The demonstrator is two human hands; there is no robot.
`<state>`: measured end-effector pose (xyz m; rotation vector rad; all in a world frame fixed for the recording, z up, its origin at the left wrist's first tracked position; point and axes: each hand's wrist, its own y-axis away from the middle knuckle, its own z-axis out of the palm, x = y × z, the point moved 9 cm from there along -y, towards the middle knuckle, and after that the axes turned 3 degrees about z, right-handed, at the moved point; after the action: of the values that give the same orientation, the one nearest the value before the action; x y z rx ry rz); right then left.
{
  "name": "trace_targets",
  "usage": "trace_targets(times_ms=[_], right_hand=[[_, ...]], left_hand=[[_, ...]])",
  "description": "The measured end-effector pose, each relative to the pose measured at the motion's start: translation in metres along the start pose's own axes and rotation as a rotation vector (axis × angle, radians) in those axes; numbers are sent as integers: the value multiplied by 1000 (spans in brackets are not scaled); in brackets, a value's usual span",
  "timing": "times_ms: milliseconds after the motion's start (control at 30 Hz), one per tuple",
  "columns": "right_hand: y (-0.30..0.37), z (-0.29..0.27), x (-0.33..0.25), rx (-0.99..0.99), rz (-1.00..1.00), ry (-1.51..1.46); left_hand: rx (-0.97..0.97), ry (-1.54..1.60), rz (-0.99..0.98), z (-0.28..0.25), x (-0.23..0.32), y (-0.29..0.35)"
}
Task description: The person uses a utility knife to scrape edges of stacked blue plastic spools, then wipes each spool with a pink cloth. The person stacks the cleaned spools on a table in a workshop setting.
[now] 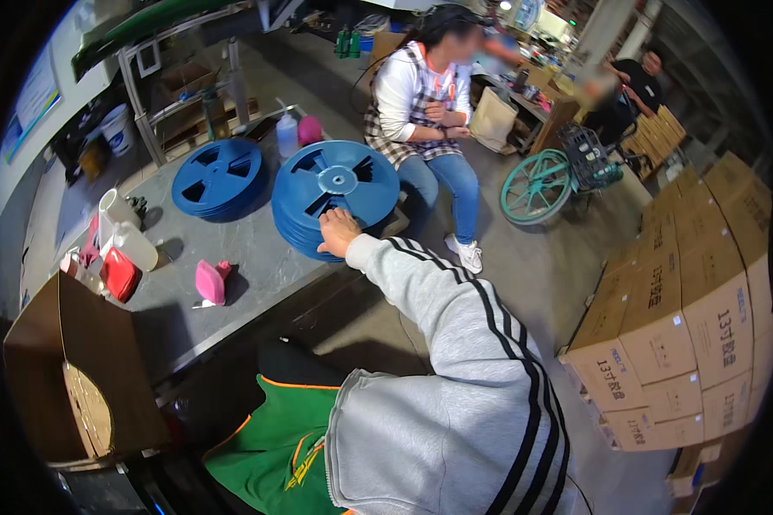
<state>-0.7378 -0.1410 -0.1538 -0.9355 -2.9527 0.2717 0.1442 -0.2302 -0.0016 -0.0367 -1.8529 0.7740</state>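
Observation:
My right hand (pixel 339 232) reaches out to the near rim of a tall stack of blue plastic reels (pixel 369 180) on the grey table. The fingers curl into an opening of the top reel, while the thumb lies at its edge. Each reel is round and flat, with wide slots around a small hub. A second, lower stack of blue reels (pixel 219 176) stands just left of it. My left hand is out of view.
A squeeze bottle (pixel 287 136), pink ball (pixel 309 130), pink item (pixel 209 283), red pouch (pixel 120 275) and translucent bottle (pixel 136 246) stand about the table (pixel 266 279). An open carton (pixel 103 360) is near left. Stacked cartons (pixel 661 300) rise at right; a person (pixel 416 112) sits beyond the reels.

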Motion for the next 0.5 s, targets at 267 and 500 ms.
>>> trace_targets(times_ms=[267, 500], right_hand=[[-16, 33, 25, -206, 111, 86], [-14, 37, 17, -241, 11, 107]], left_hand=[[-276, 168, -98, 151, 19, 8], [-372, 221, -162, 194, 22, 17]])
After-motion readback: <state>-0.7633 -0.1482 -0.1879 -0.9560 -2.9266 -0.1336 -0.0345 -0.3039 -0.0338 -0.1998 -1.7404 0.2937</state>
